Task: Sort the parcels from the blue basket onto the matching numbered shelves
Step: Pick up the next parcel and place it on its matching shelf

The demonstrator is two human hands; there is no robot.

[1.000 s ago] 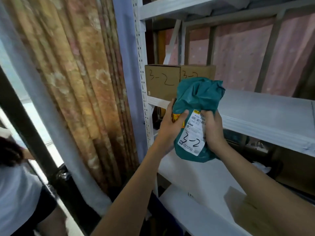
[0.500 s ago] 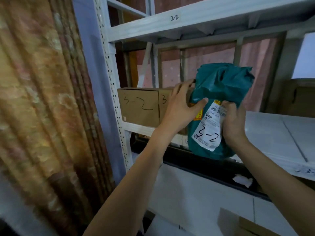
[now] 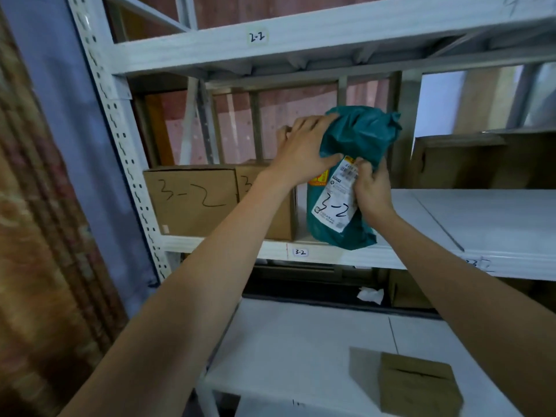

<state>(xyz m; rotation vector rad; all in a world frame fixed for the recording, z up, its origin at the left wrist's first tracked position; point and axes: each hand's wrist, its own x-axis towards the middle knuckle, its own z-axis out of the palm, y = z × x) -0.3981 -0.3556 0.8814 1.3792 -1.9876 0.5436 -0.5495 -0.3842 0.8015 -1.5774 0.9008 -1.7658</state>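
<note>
Both hands hold a teal bag [image 3: 358,139] marked 3-2 upright at the near edge of the shelf [image 3: 451,212] whose tag [image 3: 300,252] reads 3-2. The bag's bottom seems to rest on the shelf, just right of two boxes [image 3: 192,200] that already stand there, the left one marked 3-2 like the bag. The left hand [image 3: 304,152] lies spread against the bag's left side, fingers straight and thumb across the front; the right hand [image 3: 371,188] pinches the bag's right edge at the white label [image 3: 334,206]. This parcel looks matched and nearly placed: it needs only a push farther in and letting go. The shelf above is tagged 2-2 [image 3: 256,37]. A small box [image 3: 421,383] sits on the lower shelf. The blue basket is out of view, so how many parcels remain cannot be told.
</note>
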